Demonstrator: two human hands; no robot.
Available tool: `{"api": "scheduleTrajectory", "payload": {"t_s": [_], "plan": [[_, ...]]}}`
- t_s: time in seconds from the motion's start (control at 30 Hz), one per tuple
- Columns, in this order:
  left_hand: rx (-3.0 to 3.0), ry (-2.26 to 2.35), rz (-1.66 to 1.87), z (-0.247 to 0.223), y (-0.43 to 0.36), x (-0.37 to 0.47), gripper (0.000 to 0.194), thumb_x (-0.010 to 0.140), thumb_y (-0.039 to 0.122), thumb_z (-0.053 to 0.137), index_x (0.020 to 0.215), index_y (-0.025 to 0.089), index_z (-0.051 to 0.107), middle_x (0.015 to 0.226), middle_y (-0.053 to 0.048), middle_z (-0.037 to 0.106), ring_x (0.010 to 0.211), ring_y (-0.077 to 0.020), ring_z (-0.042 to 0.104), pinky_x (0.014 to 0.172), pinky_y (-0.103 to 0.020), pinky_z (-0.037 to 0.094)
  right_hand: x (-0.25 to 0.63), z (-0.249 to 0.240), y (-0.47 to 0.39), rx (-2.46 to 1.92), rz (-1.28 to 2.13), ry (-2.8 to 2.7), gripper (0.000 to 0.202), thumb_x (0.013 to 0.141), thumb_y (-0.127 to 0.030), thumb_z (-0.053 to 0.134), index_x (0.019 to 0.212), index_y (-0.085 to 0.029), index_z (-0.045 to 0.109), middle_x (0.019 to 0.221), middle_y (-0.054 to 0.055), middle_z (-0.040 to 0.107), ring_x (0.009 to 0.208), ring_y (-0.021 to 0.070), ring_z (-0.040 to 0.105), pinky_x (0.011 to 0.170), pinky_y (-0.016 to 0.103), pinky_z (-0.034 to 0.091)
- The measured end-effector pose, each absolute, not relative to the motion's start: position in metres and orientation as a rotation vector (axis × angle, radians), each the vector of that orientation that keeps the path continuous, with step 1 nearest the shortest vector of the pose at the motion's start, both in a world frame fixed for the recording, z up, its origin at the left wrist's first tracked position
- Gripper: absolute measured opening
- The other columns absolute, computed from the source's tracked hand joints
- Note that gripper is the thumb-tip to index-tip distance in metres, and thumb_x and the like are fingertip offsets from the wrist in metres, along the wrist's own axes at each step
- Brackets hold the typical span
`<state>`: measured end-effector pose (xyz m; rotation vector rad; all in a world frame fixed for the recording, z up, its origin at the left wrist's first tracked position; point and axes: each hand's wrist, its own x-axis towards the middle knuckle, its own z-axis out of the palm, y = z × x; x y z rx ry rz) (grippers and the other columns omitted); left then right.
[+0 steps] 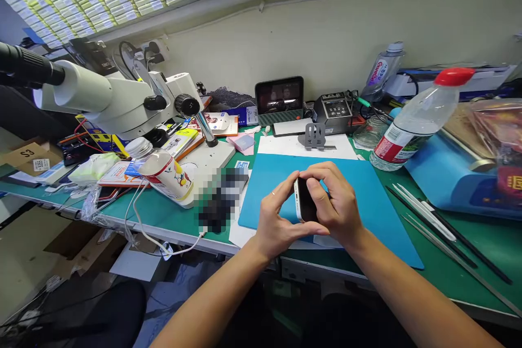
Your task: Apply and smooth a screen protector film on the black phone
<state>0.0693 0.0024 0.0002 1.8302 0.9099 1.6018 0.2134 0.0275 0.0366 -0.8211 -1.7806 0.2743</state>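
Observation:
A smartphone (308, 204) with a dark screen and a pale metal edge is held between both hands above the blue mat (379, 212). Its end with the charging port faces left. My left hand (281, 217) grips the phone's edges, fingers at the far side and thumb along the near side. My right hand (332, 196) closes round the other end, its thumb pressed on the screen. The right palm and fingers hide the phone's right part.
On the left stand a microscope (106, 98) and a drink bottle (165, 171) beside a blurred-out dark object. Tweezers and slim tools (440, 228) lie on the right, near a red-capped bottle (416, 119). Behind the mat are a metal stand (315, 136) and a small screen (279, 96).

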Motion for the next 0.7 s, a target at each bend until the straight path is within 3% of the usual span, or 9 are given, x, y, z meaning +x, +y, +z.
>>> {"api": "scheduleTrajectory", "payload": {"t_s": [0.7], "plan": [[1.998,0.891,1.698,-0.0045,0.0004,0.0663,0.097,0.072,0.069,0.078,0.150,0.021,0.047,0.137,-0.015,0.065,0.124,-0.0331,0.065,0.106,-0.045,0.055,0.2144,0.0325,0.0267,-0.736,0.183,-1.815,0.020,0.099,-0.018,0.046,0.104,-0.025,0.064,0.096,0.006,0.067,0.089,0.0235,0.062,0.076,0.042,0.051]]}}
